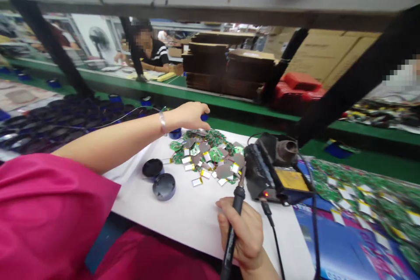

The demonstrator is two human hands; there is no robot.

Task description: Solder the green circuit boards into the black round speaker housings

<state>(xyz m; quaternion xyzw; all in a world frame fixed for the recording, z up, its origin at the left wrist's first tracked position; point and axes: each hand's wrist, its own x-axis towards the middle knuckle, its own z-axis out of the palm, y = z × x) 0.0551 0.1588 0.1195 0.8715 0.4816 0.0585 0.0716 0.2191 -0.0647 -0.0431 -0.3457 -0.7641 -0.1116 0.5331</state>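
My right hand is closed round a black soldering iron, its tip pointing up toward a pile of small green circuit boards and silver battery cells on the white work surface. My left hand reaches across past the far side of the pile, fingers curled over a small blue object. A bracelet sits on that wrist. Two round dark caps lie left of the pile.
A black soldering station with a lit red light stands right of the pile, cables trailing down. More circuit boards cover the right side. Dark round parts fill the left. Stacked cardboard and a person sit beyond the green bench edge.
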